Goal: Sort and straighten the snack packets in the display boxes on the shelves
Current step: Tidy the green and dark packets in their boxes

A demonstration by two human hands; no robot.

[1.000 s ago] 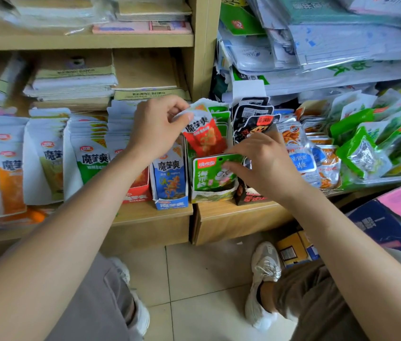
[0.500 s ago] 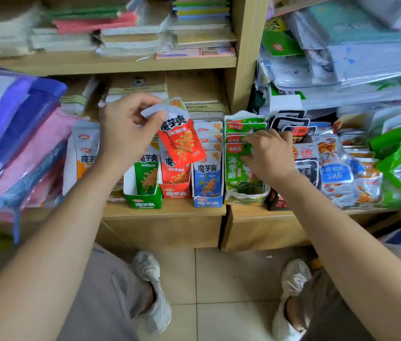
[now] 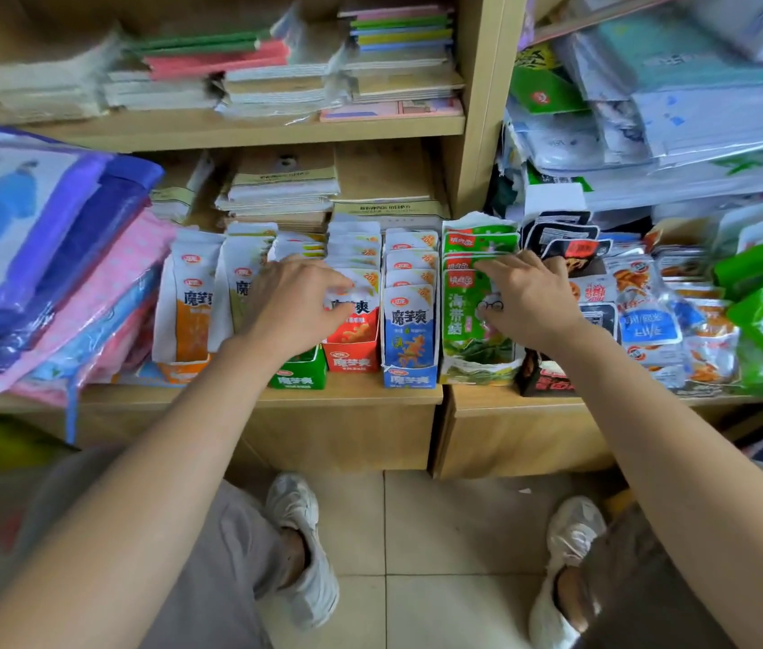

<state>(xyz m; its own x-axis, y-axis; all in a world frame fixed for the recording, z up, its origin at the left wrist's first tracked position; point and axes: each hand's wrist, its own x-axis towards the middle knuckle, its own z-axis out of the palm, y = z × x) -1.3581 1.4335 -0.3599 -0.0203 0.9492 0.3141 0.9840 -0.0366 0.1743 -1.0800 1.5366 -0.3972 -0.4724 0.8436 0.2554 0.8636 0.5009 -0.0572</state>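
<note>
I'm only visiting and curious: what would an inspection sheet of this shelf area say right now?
Surface: wooden shelf, crowded along its front edge.
Job's things: red packet standing in the red box; blue box and green packets beside it, upright.
Clutter: wrapped goods in purple and pink at left; loose packets heaped at right.
Hands: left hand pinches the red packet's top; right hand touches the green packets, grip unclear.
Cables: nothing seen.
Surroundings: notebook stacks above; tiled floor and white shoes below.
</note>
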